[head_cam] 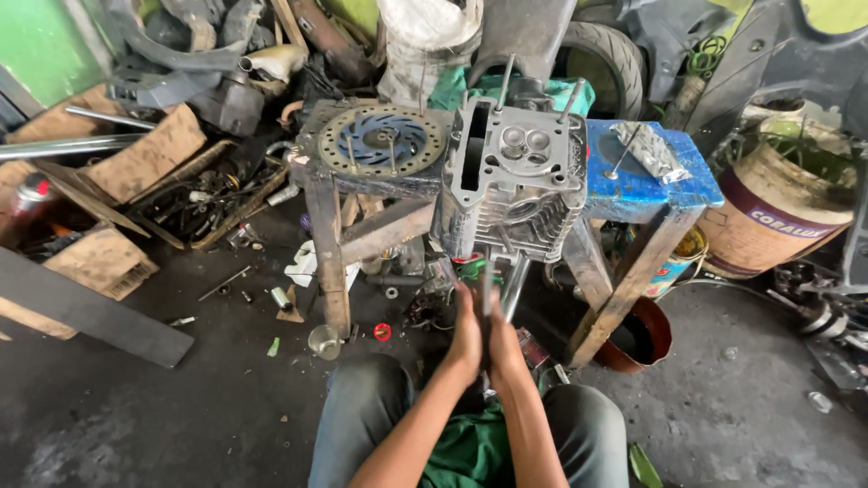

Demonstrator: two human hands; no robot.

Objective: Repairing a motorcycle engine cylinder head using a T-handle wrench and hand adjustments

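A grey finned engine cylinder head (511, 176) with long studs sticking up rests between two stools, its valves facing up. Below it, my left hand (466, 334) and my right hand (504, 339) are pressed palm to palm around a thin dark rod (486, 289) that stands upright under the cylinder head. The rod's lower end is hidden between my palms. My knees in grey trousers frame the bottom of the view.
A wooden stool (330, 226) carries a brake disc (384, 140); a blue-topped stool (646, 181) holds a metal part. Scrap parts, cardboard, tubes and a tyre (606, 59) crowd the back. A paint bucket (778, 208) stands at right. Small parts litter the floor.
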